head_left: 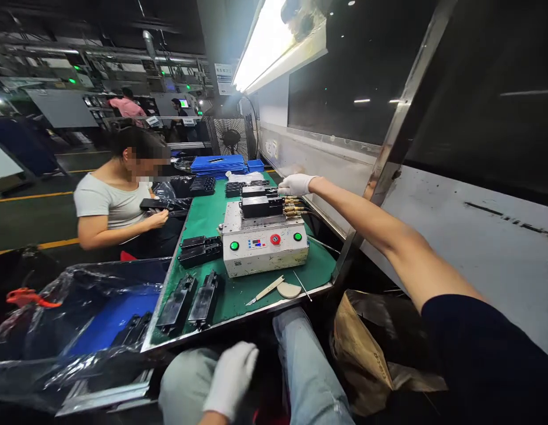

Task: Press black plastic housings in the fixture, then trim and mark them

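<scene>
My right hand, in a white glove, reaches over the back right of a white machine, beside black parts; its fingertips are small and what they touch is unclear. Gloved in white too, my left hand is low by my knee, below the table edge, its fingers together and nothing visible in them. On top of the machine sits a black housing, with brass fittings at its right. More black housings lie on the green table mat, left of and in front of the machine.
A knife, a round pale disc and a thin rod lie near the front edge. A person at the left holds a black part. A plastic-lined blue bin stands left; a paper bag is right.
</scene>
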`<move>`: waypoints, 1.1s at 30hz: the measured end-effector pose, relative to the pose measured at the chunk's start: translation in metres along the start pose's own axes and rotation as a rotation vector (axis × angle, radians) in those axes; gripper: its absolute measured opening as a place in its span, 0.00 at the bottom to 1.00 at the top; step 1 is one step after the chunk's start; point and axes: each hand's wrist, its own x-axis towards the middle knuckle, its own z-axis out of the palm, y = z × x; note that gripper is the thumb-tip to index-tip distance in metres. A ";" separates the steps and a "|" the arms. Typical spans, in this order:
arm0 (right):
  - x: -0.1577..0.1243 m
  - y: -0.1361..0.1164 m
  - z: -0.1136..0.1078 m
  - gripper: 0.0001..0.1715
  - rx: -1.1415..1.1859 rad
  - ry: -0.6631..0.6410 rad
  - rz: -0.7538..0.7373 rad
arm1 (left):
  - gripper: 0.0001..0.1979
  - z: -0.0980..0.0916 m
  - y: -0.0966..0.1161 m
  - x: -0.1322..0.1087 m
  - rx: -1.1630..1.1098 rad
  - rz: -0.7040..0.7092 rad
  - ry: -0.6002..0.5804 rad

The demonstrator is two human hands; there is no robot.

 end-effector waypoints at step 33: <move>0.007 -0.004 -0.006 0.31 -0.115 -0.098 -0.080 | 0.23 0.032 0.073 0.077 0.280 0.438 -0.440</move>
